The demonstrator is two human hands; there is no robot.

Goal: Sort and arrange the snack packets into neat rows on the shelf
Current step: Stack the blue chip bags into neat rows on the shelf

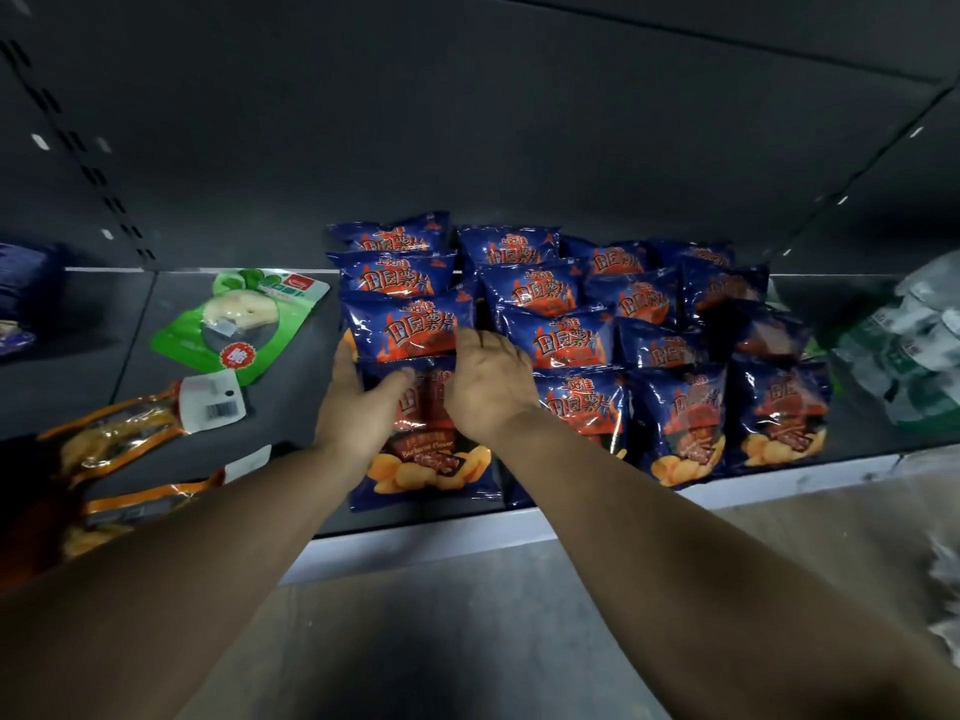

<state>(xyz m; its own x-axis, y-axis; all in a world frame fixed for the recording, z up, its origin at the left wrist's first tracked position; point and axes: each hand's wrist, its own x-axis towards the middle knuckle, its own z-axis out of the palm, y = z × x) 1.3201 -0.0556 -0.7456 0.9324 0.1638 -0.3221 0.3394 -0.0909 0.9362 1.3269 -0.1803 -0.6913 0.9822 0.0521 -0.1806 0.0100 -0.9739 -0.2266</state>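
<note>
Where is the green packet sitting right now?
In the head view, the green packet lies flat on the shelf, left of the blue chip packets and behind the orange packet, untouched by either hand.

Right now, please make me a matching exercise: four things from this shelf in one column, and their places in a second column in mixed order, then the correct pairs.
Things:
1. green packet
2. orange packet
3. front-left blue packet
4. pale packets

Places:
A. between the left hand and right hand
B. far right of the shelf
C. lying flat, left of the blue rows
D. front left, barcode label showing

Pairs: 1-C, 2-D, 3-A, 4-B
</note>
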